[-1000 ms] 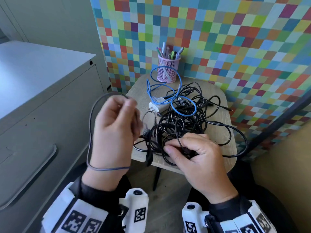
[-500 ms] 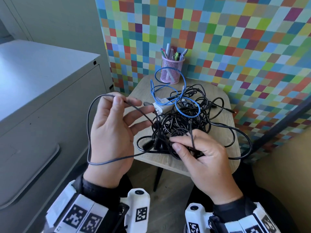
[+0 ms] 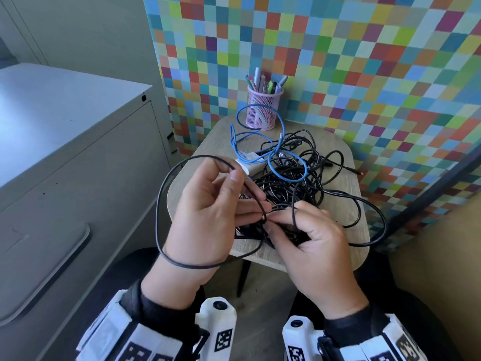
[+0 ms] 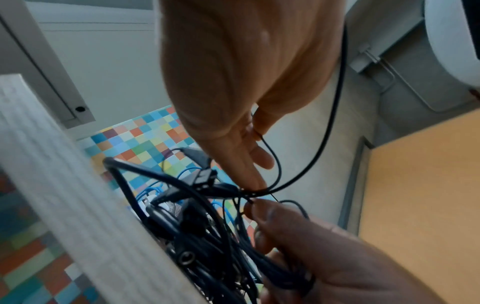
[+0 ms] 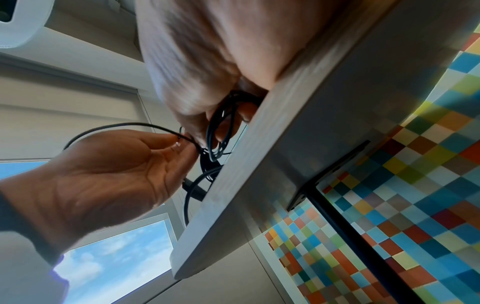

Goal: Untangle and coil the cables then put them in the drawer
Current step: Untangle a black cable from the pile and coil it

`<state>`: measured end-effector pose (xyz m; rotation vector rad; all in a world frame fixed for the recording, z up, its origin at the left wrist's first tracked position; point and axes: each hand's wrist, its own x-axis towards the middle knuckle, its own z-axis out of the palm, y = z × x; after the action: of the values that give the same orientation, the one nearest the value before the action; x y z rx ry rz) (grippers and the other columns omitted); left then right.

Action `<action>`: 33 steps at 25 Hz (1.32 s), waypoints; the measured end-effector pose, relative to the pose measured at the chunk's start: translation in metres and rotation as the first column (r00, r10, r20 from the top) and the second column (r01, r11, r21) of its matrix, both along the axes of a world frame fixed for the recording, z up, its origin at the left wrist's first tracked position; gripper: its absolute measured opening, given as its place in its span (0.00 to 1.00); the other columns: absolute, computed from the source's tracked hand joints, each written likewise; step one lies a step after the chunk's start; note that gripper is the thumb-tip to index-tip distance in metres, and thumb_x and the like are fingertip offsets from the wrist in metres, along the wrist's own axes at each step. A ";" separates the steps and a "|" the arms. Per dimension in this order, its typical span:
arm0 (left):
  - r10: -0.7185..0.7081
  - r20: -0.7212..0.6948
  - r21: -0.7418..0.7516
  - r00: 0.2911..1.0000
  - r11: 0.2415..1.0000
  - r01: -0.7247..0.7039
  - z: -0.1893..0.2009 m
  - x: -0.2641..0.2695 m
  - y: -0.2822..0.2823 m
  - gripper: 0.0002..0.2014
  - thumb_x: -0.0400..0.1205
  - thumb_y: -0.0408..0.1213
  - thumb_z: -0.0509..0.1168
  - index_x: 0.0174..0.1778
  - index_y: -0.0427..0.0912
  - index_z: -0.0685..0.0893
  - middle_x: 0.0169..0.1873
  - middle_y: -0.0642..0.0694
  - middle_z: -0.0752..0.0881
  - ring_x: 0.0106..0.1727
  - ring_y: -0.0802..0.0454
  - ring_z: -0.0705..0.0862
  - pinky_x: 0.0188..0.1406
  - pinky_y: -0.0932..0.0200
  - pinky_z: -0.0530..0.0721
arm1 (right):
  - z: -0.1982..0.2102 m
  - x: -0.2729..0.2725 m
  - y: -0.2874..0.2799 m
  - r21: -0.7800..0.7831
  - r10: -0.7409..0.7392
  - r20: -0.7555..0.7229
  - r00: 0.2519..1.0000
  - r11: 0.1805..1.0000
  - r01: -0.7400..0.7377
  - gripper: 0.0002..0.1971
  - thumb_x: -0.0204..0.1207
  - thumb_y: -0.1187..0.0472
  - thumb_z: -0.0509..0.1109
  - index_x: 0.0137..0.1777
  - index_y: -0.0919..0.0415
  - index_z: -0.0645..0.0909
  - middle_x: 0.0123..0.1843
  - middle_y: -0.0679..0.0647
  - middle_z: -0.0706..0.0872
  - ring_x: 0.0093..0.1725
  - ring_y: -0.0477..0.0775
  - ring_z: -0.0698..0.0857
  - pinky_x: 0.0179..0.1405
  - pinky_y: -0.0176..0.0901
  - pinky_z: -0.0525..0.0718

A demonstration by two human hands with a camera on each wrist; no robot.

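Now, head view: since half a second ago the left hand (image 3: 208,217) has lifted and curled its fingers in again, and the black loop (image 3: 158,217) it carries has widened, running from above the thumb, out to the left and back under the wrist. The right hand (image 3: 309,246) has come up off the tangle (image 3: 291,188), so the two sets of fingertips meet at one crossing of the cable at the near edge of the table (image 3: 338,152). Judged from this, one strand is being worked free; coiling has barely begun and nothing is in a drawer. The blue cable (image 3: 281,131) and white adapter (image 3: 251,165) lie untouched at the far side, in front of the pen cup (image 3: 263,110). A grey cabinet (image 3: 78,157) stands to the left.

Left wrist view: the left hand (image 4: 241,82) points down and away, fingers nearly straight; thumb and forefinger pinch the thin cable where it leaves the knot, and the loop passes along the back of the hand. The right thumb (image 4: 267,214) presses the same spot from below.

Right wrist view: the right hand (image 5: 202,82) is curled around a bundle of black strands against the table's near edge, thumb closing the grip. The left hand (image 5: 109,170) shows palm up, fingers half bent, holding the single cable.
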<state>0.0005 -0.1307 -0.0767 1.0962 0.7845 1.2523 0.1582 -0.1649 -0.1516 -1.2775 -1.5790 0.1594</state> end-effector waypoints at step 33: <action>0.258 -0.786 0.382 0.562 0.917 0.112 -0.010 -0.038 0.018 0.06 0.87 0.41 0.66 0.44 0.56 0.81 0.35 0.60 0.89 0.29 0.60 0.82 0.31 0.67 0.77 | 0.004 0.010 -0.003 0.054 -0.035 -0.289 0.957 0.997 0.053 0.06 0.76 0.74 0.68 0.39 0.67 0.80 0.40 0.59 0.82 0.44 0.58 0.82 0.48 0.39 0.79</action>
<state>-0.0374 -0.1125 -0.0865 2.0908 1.3276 0.9235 0.1685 -0.1679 -0.1475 -1.1822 -1.2955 0.2553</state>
